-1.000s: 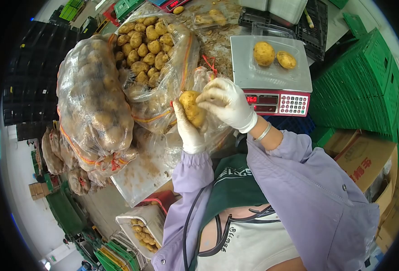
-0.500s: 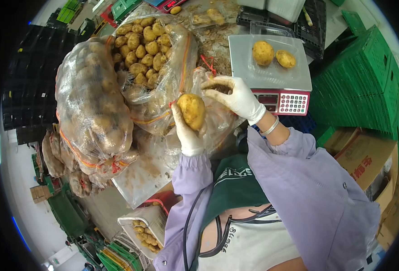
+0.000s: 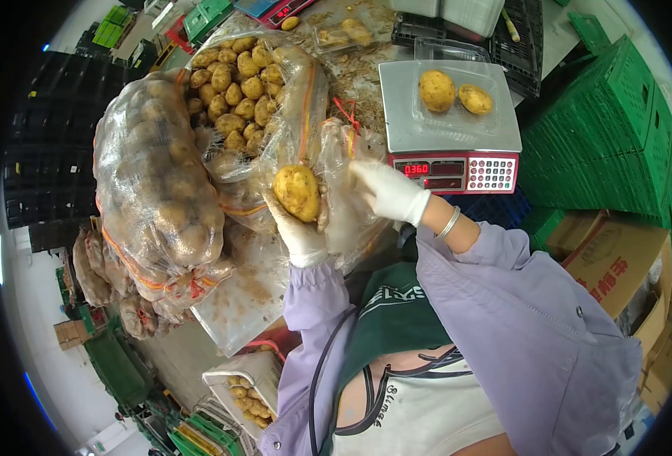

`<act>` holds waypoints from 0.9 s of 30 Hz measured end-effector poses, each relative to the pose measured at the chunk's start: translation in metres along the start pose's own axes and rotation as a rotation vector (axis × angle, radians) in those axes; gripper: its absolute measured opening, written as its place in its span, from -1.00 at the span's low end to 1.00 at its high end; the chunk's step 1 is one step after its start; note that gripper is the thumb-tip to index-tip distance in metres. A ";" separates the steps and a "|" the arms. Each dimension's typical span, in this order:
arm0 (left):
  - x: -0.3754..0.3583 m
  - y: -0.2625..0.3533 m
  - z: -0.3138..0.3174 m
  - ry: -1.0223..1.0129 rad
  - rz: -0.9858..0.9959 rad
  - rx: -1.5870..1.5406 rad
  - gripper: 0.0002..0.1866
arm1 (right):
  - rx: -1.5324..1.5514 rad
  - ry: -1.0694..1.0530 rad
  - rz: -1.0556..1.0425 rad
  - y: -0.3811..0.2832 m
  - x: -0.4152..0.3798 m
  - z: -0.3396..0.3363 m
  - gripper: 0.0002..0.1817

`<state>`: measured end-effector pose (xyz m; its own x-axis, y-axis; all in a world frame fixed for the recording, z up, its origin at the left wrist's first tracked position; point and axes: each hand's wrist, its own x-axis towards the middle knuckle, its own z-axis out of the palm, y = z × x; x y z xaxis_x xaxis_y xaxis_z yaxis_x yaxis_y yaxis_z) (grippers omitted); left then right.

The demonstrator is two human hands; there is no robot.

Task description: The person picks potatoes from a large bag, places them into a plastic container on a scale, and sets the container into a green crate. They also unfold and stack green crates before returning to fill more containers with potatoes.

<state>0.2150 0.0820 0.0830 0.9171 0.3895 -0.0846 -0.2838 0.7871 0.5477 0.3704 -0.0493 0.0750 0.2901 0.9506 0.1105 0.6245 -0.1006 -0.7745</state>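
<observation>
My gloved left hand point(image 3: 299, 239) is wrapped round a large potato point(image 3: 296, 192) with brown specks. To its right, my gloved right hand point(image 3: 391, 193) hangs over the clear plastic bag point(image 3: 340, 201), its fingers smeared by motion. A digital scale point(image 3: 450, 142) with a red front stands beyond that hand, its display reading about 0.360. On the scale lies a clear plastic tray point(image 3: 461, 129) with two potatoes in it, a larger one point(image 3: 436, 90) and a smaller one point(image 3: 474, 99). An open bag point(image 3: 305, 114) full of potatoes point(image 3: 237, 91) lies behind my left hand.
A full, closed bag of potatoes point(image 3: 157, 182) lies at left. Stacked green crates point(image 3: 594, 144) and a cardboard box point(image 3: 602, 273) are at right. A white basket point(image 3: 222, 387) of potatoes stands below the table. Another potato tray point(image 3: 343, 34) sits at the back.
The potato in my left hand has moved a little left and been turned. My right hand has moved slightly down, its fingers no longer clearly apart. The scale's red digits now show.
</observation>
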 end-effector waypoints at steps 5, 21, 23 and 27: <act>0.001 -0.027 0.007 0.730 0.136 0.442 -0.43 | 0.323 0.186 -0.169 -0.021 -0.002 -0.005 -0.44; 0.056 -0.092 -0.020 0.355 -0.021 1.078 -0.64 | -0.769 0.495 0.241 0.113 -0.059 -0.132 -0.39; 0.065 -0.098 -0.021 0.295 -0.049 1.076 -0.65 | -0.683 0.484 0.221 0.129 -0.064 -0.143 -0.40; 0.094 -0.097 0.028 0.321 -0.210 1.037 -0.63 | -0.286 0.830 0.326 0.199 -0.042 -0.181 -0.32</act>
<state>0.3364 0.0290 0.0449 0.7615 0.5194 -0.3879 0.3793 0.1283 0.9164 0.6140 -0.1620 0.0287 0.8383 0.3602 0.4093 0.5439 -0.4987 -0.6749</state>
